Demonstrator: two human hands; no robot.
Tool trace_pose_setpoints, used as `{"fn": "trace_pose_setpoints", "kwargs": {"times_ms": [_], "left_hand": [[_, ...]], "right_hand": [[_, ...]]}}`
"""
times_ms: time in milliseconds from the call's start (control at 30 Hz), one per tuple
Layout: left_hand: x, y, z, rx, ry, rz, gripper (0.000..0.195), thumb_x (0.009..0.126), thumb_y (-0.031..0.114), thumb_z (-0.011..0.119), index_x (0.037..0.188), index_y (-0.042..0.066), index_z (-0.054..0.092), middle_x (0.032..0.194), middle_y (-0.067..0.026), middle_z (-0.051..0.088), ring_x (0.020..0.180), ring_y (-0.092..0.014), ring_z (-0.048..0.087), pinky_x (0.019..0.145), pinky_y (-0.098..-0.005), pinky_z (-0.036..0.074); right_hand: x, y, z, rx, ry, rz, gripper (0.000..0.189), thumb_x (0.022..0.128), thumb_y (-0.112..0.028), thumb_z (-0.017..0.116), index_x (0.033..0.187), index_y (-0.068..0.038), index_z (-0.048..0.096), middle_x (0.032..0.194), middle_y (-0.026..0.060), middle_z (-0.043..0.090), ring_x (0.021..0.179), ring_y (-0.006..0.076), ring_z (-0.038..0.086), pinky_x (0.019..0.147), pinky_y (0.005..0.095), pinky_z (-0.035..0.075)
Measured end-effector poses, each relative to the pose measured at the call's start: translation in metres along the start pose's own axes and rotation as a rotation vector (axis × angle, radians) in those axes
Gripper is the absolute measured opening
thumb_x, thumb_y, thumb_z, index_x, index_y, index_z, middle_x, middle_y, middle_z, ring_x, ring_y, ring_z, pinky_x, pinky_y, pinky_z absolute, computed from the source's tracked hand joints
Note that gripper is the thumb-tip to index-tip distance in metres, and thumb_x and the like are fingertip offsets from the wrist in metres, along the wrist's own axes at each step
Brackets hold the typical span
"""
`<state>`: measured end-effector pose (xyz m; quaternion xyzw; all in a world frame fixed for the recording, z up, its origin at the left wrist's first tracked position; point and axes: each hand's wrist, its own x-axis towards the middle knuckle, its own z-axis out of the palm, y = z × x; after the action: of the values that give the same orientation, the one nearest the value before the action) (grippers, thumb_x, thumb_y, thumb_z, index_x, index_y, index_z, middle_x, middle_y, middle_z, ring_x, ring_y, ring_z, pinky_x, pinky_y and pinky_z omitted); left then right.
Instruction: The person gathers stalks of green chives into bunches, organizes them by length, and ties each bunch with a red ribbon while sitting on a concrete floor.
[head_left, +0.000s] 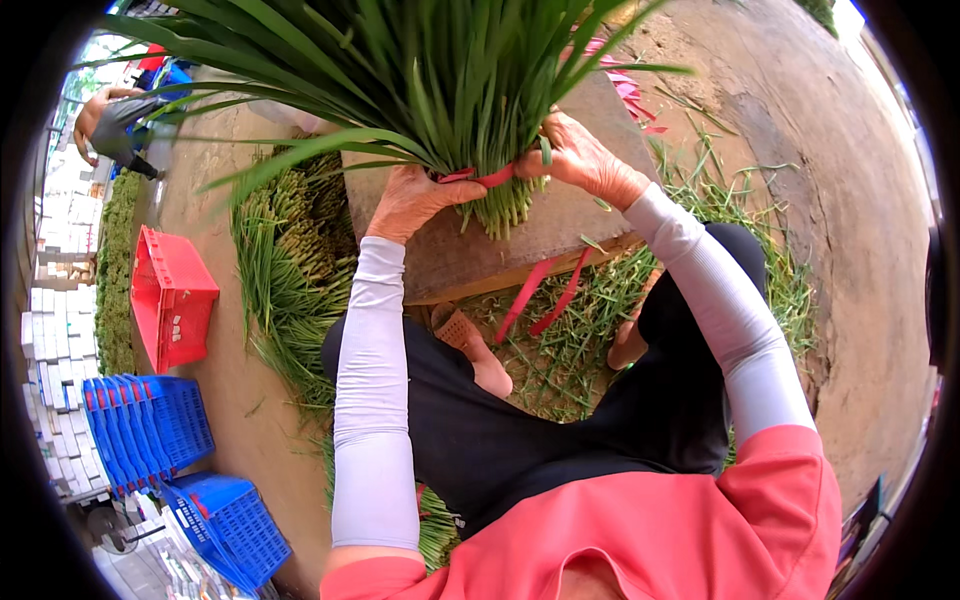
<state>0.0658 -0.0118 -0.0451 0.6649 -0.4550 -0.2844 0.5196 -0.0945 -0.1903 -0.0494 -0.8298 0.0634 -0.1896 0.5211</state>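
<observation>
A thick bundle of long flat green leaves, which look like garlic chives (465, 97), stands on a low wooden board (577, 202), its cut stem ends towards me. Around its lower stems runs a red tie strip (495, 177). My left hand (420, 196) presses the strip at the bundle's left side, thumb laid along it. On the right side my right hand (574, 154) pinches the strip close to the stems. The fingertips of both hands are partly hidden behind the leaves. Two loose red strips (529, 296) hang over the board's near edge.
Left of the board lies a heap of tied green bundles (292, 262). Beyond it are a red plastic crate (187, 300) and stacked blue crates (176, 420). Leaf scraps (555, 360) litter the floor between my feet. More pink strips (626, 86) lie at the back right. A person (124, 124) bends over far left.
</observation>
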Motion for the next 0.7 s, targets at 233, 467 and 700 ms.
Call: {"fn": "trace_pose_setpoints", "kwargs": {"times_ms": [233, 467, 700], "left_hand": [[0.001, -0.013, 0.015, -0.029, -0.012, -0.007, 0.072, 0.057, 0.012, 0.092, 0.120, 0.003, 0.057, 0.114, -0.0043, 0.064, 0.103, -0.015, 0.060, 0.091, -0.0306, 0.050], [-0.018, 0.025, 0.012, -0.169, 0.092, 0.078, 0.062, 0.068, 0.015, 0.085, 0.121, 0.000, 0.057, 0.117, -0.0072, 0.063, 0.104, -0.019, 0.060, 0.093, -0.0316, 0.047], [-0.044, 0.027, 0.017, -0.590, 0.011, -0.423, 0.060, 0.092, 0.049, 0.059, 0.128, 0.002, 0.056, 0.120, -0.0079, 0.063, 0.105, -0.016, 0.062, 0.090, -0.0292, 0.048]], "right_hand": [[-0.010, -0.005, -0.001, 0.013, 0.000, -0.020, 0.043, 0.073, -0.016, 0.068, 0.114, -0.006, 0.060, 0.127, 0.0170, 0.052, 0.119, 0.0337, 0.048, 0.100, 0.0396, 0.040], [-0.006, -0.052, -0.016, 0.100, 0.026, 0.082, 0.064, 0.071, -0.026, 0.066, 0.129, -0.002, 0.049, 0.119, 0.0209, 0.057, 0.104, 0.0326, 0.058, 0.091, 0.0379, 0.044], [-0.033, -0.057, 0.002, -0.252, -0.069, 0.151, 0.073, 0.090, -0.062, 0.045, 0.123, 0.003, 0.053, 0.108, 0.0259, 0.061, 0.103, 0.0383, 0.060, 0.091, 0.0405, 0.044]]}}
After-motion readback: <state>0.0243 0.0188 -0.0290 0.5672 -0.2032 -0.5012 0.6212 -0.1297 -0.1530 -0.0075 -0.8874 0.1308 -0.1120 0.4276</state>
